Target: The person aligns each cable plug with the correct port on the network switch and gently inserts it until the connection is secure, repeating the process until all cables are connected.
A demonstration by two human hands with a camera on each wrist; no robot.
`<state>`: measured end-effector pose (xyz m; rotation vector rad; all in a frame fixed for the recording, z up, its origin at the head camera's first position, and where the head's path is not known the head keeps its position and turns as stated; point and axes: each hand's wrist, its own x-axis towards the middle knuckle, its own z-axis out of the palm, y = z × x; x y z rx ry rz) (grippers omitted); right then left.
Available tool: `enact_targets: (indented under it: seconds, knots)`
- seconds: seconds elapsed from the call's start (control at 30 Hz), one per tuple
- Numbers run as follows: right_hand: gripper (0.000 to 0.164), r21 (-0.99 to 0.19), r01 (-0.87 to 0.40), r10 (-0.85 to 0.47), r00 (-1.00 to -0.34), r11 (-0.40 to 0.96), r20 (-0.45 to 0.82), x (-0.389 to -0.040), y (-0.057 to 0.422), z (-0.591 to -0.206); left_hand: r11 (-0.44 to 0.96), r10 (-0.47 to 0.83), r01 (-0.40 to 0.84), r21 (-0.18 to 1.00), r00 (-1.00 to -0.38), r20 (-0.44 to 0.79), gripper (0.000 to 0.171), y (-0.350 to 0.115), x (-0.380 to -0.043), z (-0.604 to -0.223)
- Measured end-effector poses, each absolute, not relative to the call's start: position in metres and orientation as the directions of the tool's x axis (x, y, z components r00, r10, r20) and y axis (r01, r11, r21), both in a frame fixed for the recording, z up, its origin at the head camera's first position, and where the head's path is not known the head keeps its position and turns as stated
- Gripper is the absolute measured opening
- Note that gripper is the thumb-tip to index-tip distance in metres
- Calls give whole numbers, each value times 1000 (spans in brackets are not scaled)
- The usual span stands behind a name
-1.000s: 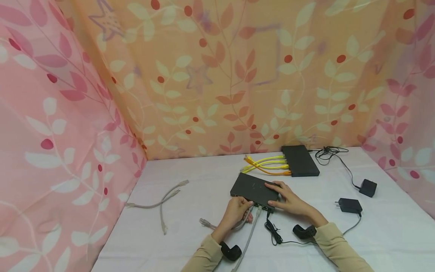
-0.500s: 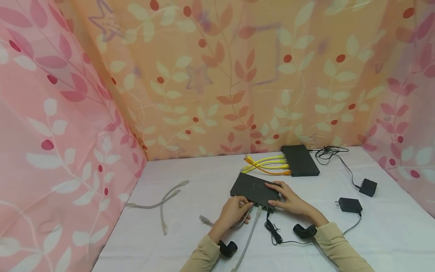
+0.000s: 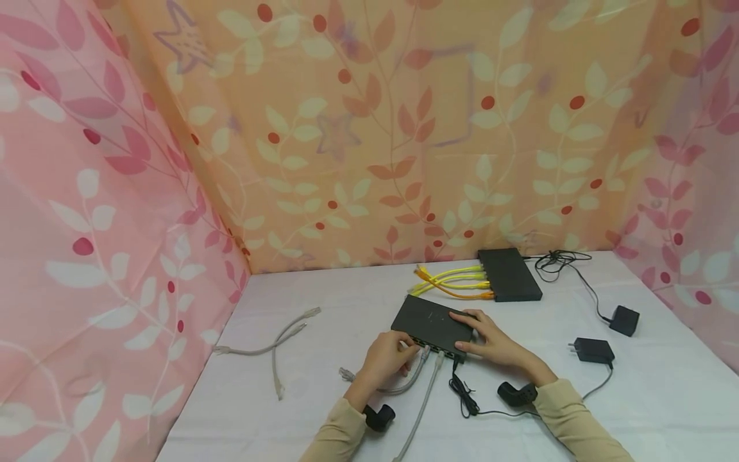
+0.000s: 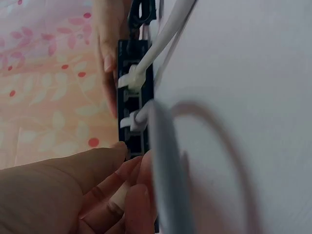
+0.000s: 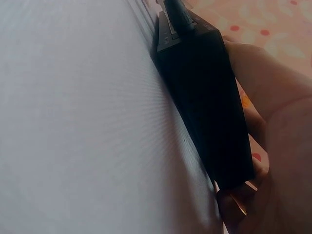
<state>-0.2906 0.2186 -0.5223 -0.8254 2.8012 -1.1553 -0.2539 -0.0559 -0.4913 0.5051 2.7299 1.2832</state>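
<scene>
A black network switch (image 3: pixel 435 321) sits on the white table, its row of ports (image 4: pixel 134 141) along the near edge. My right hand (image 3: pixel 491 340) grips its right end, thumb along the near corner and fingers over the top. A grey network cable (image 3: pixel 407 384) is plugged into one port; a second, lighter cable (image 3: pixel 424 401) is in another nearer the right. My left hand (image 3: pixel 385 358) is at the left part of the port edge, thumb tip right at the rim, fingers loosely bent. It holds no cable. A black power lead (image 3: pixel 464 391) enters the right end.
Behind stands another black switch (image 3: pixel 510 274) with yellow and orange cables (image 3: pixel 456 282) plugged in. Two power adapters (image 3: pixel 625 319) with black cords lie at the right. Loose grey cables (image 3: pixel 277 343) lie at the left.
My left hand has let go of the grey cable's plug and moved left along the port edge, uncovering the plug and cable. My right hand stays on the switch.
</scene>
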Motion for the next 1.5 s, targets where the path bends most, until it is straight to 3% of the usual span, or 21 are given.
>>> enact_targets:
  seconds: [0.5,0.8,1.23,1.5]
  knots:
    - [65,-662,-445,-460,-872,603,168,-290,219,-522,755,112,177,632,-984,141,17,-112,-274,-480]
    - [64,-658,-450,-465,-869,604,169,-290,219,-522,776,-20,85,625,-987,158,12,-152,-281,-480]
    - [65,-668,-441,-461,-872,600,162,-290,218,-522,778,-161,2,629,-966,202,10,-211,-287,-483]
    - [65,-656,-453,-462,-869,604,174,-291,218,-524,791,-286,-66,609,-919,272,15,-238,-286,-484]
